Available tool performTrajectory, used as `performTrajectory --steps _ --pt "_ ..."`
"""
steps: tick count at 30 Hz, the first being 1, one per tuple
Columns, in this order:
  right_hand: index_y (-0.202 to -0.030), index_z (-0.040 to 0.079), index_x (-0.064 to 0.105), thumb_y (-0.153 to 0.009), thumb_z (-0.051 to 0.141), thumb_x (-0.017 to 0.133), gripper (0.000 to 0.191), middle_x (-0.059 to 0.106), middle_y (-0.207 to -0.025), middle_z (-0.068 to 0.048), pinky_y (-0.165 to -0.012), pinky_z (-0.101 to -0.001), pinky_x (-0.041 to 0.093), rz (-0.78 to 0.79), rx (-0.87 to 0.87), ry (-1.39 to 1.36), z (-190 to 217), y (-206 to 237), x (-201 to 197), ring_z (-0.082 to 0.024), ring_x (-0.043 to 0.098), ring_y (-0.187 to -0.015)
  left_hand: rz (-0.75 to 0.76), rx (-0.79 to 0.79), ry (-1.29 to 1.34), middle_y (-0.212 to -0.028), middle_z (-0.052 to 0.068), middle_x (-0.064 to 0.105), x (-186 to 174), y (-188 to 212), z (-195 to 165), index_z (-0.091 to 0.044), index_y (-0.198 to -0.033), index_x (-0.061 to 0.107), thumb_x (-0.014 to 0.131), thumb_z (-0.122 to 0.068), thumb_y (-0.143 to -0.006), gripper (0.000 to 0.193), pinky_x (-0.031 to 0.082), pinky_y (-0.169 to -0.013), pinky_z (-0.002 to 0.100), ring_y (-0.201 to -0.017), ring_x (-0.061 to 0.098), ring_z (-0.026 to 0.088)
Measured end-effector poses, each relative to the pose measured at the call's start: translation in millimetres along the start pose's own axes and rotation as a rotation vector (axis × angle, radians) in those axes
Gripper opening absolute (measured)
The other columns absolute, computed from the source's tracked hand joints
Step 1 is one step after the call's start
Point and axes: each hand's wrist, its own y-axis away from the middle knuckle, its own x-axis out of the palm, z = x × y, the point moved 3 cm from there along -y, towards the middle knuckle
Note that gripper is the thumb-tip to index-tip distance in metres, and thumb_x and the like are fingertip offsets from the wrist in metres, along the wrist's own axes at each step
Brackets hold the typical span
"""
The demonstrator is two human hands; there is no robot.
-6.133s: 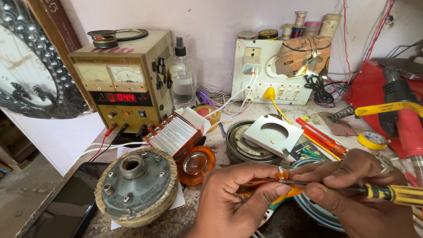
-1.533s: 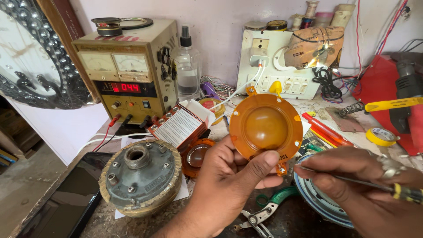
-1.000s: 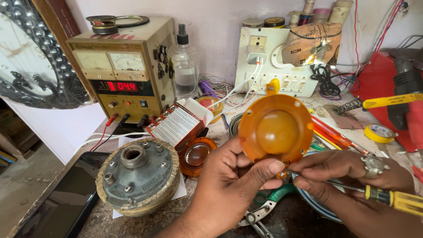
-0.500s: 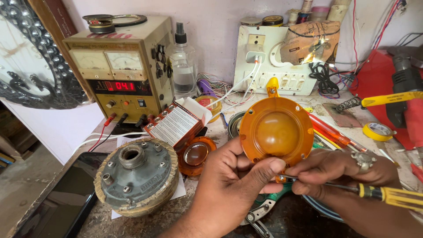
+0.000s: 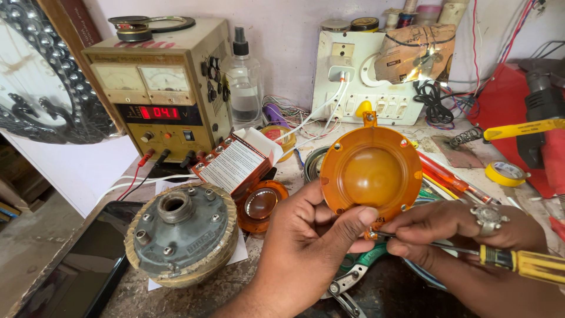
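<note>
Your left hand [image 5: 306,241] comes up from the bottom edge of the view, back of the hand toward you, wrist bent slightly upward. Its thumb [image 5: 347,227] stretches out to the right and presses flat, while the fingers curl away behind what it holds, so only their knuckles show. Your right hand [image 5: 465,229] reaches in from the lower right corner, forearm low and nearly level. Its fingers are drawn together in a pinch pointing left, fingertips [image 5: 397,229] almost meeting your left thumb. A ring sits on one finger. Both hands are closed in a grip, held close together.
</note>
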Motion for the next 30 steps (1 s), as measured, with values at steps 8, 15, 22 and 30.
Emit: performTrajectory --steps 8,15,22,30 --pt "-0.108 0.009 0.072 -0.091 0.003 0.076 0.019 0.076 -0.112 -0.007 -0.088 -0.0271 0.064 0.023 0.19 -0.048 3 -17 12 -0.013 0.076 -0.103 -0.039 -0.037 0.129 -0.099 0.004 0.074 -1 -1 0 -0.002 -0.127 0.065 0.07 -0.014 -0.096 0.033 0.066 -0.072 0.031 -0.083 0.068 0.008" --pt "-0.134 -0.006 0.063 -0.104 0.011 0.06 0.035 0.059 -0.135 -0.02 -0.103 -0.0347 0.052 0.592 0.691 -0.582 -98 12 -24 -0.024 0.064 -0.125 -0.05 -0.077 0.163 -0.101 0.004 0.076 0 -1 -1 -0.004 -0.126 0.065 0.07 -0.017 -0.095 0.034 0.066 -0.071 0.032 -0.089 0.072 0.009" --pt "-0.135 -0.005 0.06 -0.099 0.004 0.064 0.037 0.064 -0.138 -0.018 -0.104 -0.0368 0.051 0.356 0.901 -0.813 -79 1 -18 -0.028 0.068 -0.126 -0.029 -0.058 0.159 -0.1 0.004 0.073 2 0 0 -0.004 -0.127 0.065 0.07 -0.017 -0.096 0.035 0.067 -0.071 0.033 -0.085 0.07 0.009" --pt "-0.114 0.011 0.063 -0.093 0.002 0.072 0.025 0.074 -0.114 -0.012 -0.099 -0.035 0.061 -0.144 -0.163 -0.034 25 -17 19 -0.017 0.074 -0.112 -0.022 -0.03 0.161 -0.103 0.004 0.073 1 0 -2 -0.003 -0.128 0.063 0.069 -0.017 -0.097 0.035 0.066 -0.075 0.033 -0.085 0.068 0.009"
